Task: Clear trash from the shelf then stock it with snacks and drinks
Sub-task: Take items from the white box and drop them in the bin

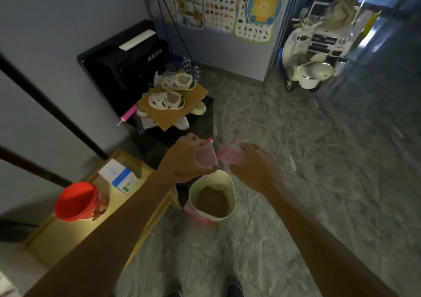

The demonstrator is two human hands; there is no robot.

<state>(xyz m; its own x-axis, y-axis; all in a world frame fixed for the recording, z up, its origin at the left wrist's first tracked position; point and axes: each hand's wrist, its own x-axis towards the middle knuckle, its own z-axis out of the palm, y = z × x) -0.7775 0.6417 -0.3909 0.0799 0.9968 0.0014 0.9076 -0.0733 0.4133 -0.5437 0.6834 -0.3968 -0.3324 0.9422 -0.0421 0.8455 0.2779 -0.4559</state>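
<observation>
Black appliance [123,64], upper left: brand "AUX" in pale letters on its front, w/ small chars beside it too blurred to read. Print on posters [218,5] & white-blue box [118,176] illegible.

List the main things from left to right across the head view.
Red-lidded jar → blue and white box → left hand gripping a pink packet → right hand pinching a second pink packet → toy scooter.

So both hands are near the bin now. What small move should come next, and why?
Probably open the left hand and let its pink packet fall into the bin. The packet appears to hang over the bin's far rim, and the bin is open. The right hand holds a second pink packet alongside, which could follow.
</observation>
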